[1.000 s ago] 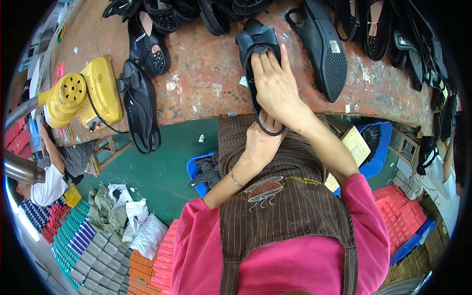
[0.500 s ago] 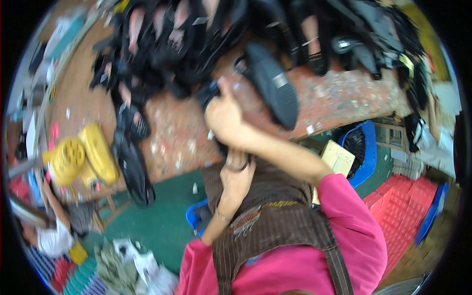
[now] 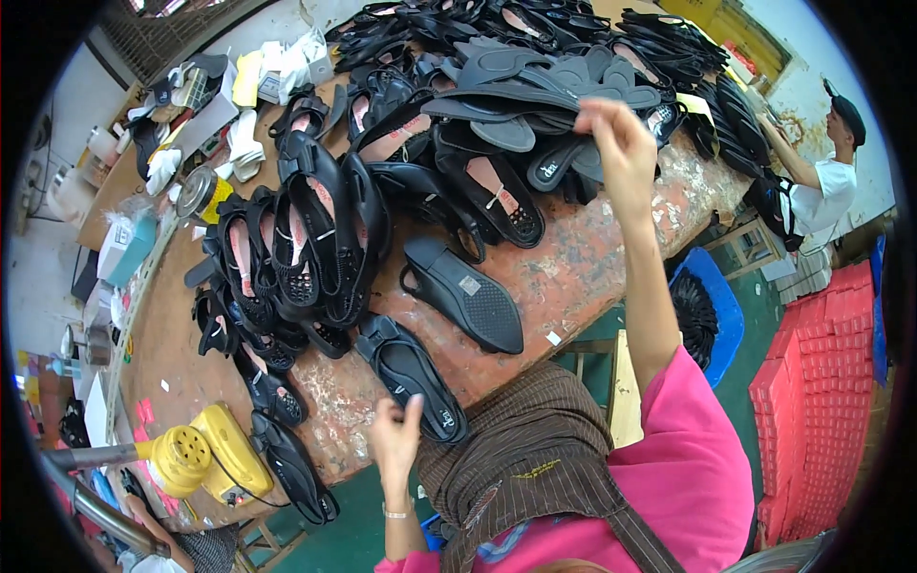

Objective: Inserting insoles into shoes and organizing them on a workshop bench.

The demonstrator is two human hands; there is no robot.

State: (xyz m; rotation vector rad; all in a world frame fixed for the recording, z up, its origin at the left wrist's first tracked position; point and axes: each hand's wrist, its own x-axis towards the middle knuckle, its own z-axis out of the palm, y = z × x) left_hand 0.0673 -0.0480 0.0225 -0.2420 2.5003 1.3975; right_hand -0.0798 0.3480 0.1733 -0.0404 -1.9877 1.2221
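My right hand (image 3: 619, 153) reaches over the grey-black shoe insoles (image 3: 521, 105) heaped at the back middle. Its bent fingers close on the tip of an insole there. Near the table's front edge, my left hand (image 3: 395, 441) holds nothing, thumb and forefinger apart, beside a black slingback shoe (image 3: 411, 368). That shoe lies upright, with a dark insole showing inside. To its right a matching shoe (image 3: 463, 296) rests with its patterned sole up.
Black shoes with pink inside (image 3: 306, 229) pile up across the table (image 3: 564, 277). A yellow lamp-like device (image 3: 181, 461) stands front left. To the right are a blue tub (image 3: 724, 315), stacked red boxes (image 3: 817, 382) and a person (image 3: 831, 181) at work.
My hands were together over the table's front edge; now they are apart. The right has gone up to the insoles, and a shoe lies upright by my left hand. The view has shifted.
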